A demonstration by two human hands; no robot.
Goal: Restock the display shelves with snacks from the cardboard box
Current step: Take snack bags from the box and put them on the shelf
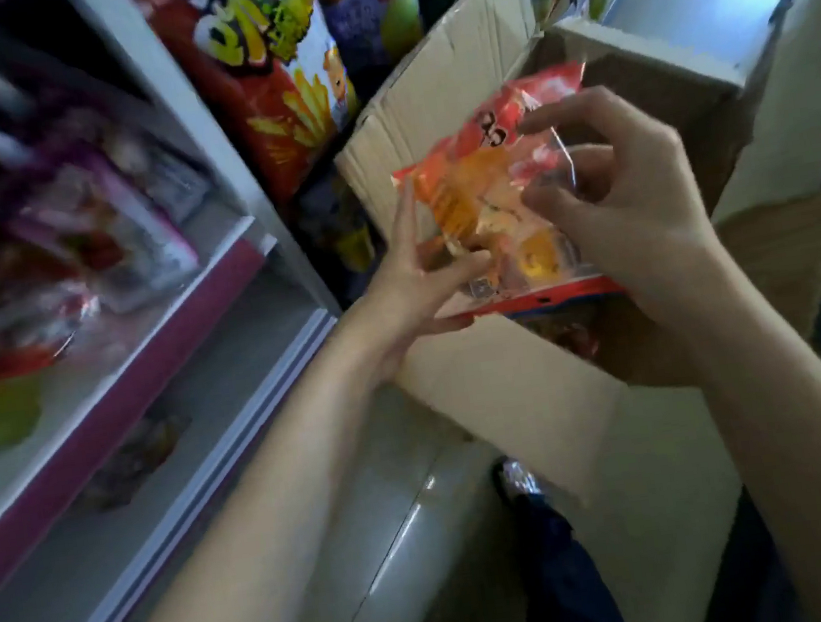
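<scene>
Where shelves (245,248) stand — (glossy) floor (426,541).

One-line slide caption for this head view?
Both hands, left hand and right hand, hold an orange snack bag over the open cardboard box.

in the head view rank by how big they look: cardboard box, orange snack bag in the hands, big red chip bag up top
1. cardboard box
2. big red chip bag, partly cut off
3. orange snack bag, nearer the camera and partly covered by fingers, so 2 versus 3 is unsure
</scene>
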